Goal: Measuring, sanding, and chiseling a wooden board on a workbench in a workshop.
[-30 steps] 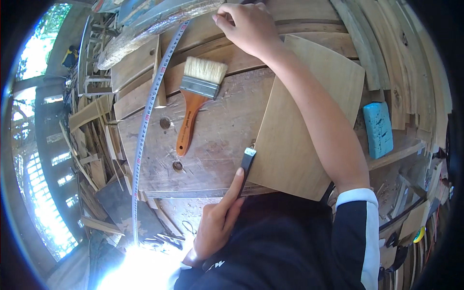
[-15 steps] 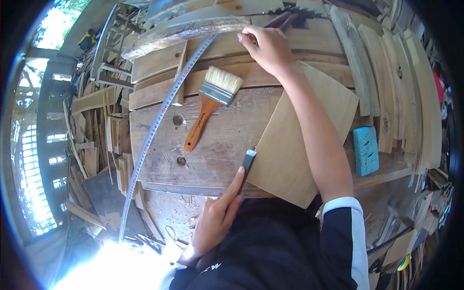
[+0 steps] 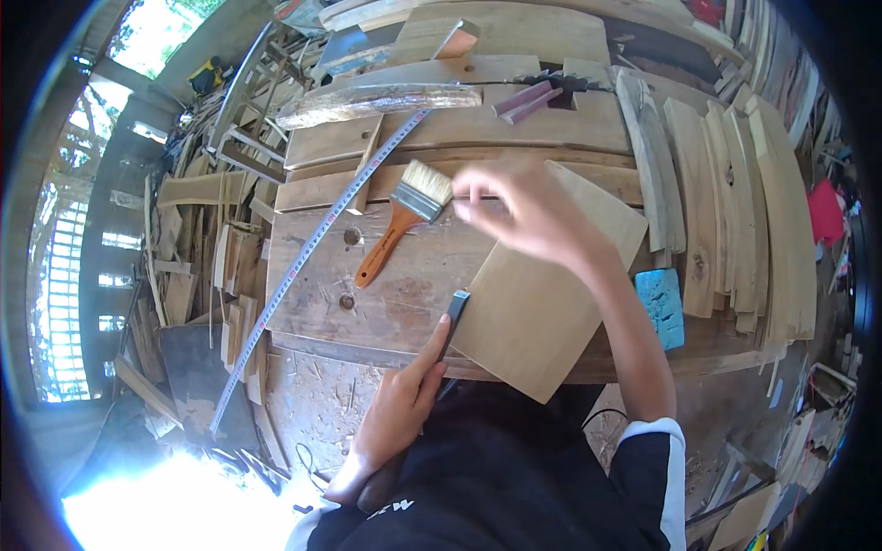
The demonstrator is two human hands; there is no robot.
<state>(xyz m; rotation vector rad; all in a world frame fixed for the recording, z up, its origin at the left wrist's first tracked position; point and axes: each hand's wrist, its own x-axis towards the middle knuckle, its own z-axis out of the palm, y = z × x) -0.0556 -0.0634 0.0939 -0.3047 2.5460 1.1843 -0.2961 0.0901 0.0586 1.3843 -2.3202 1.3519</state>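
the left hand [image 3: 404, 404] presses a dark flat tool [image 3: 454, 312] against the near-left edge of the thin wooden panel [image 3: 542, 294] lying on the workbench [image 3: 386, 294]. the right hand [image 3: 524, 211], blurred, hovers over the panel's far corner, fingers pinched on what may be a pencil, just beside the paintbrush [image 3: 404, 216].

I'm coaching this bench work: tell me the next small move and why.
Probably lower the right hand onto the flat pale wooden board. It hovers blurred above the board's far edge, pinching something thin, while the left hand presses a small dark tool at the board's near left edge.
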